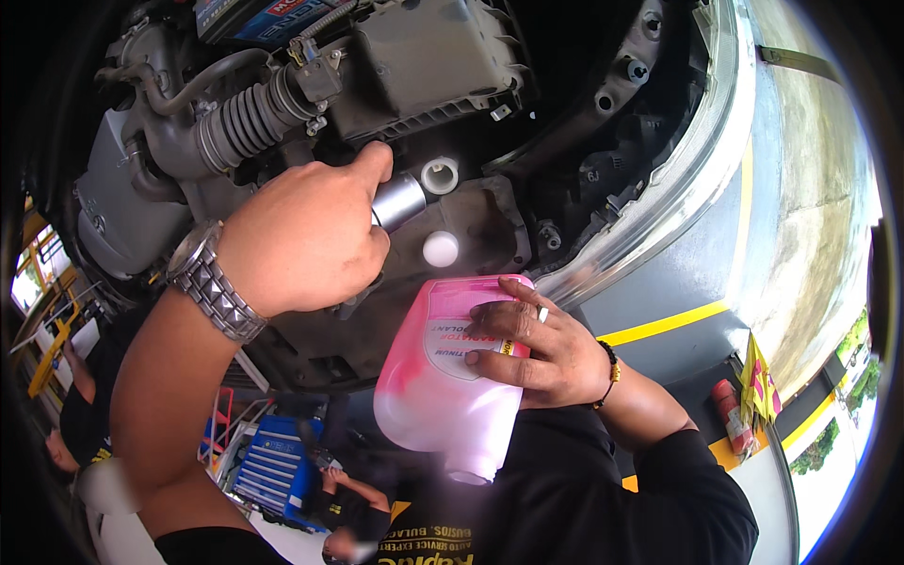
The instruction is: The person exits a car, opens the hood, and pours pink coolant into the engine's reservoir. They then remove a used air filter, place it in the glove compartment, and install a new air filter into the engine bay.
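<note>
left hand (pixel 301 226): closed around silver metal cylinder (pixel 399 202), its end near round white filler neck (pixel 440 176).
right hand (pixel 551 348): gripping pink-and-white plastic bottle (pixel 414 377).
bottle: mouth end toward the person's black shirt (pixel 565 480).
white disc (pixel 441 250): perhaps a cap; glare from here.

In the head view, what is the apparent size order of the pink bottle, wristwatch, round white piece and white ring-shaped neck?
1. Pink bottle
2. Wristwatch
3. Round white piece and white ring-shaped neck: too alike to rank.
</note>
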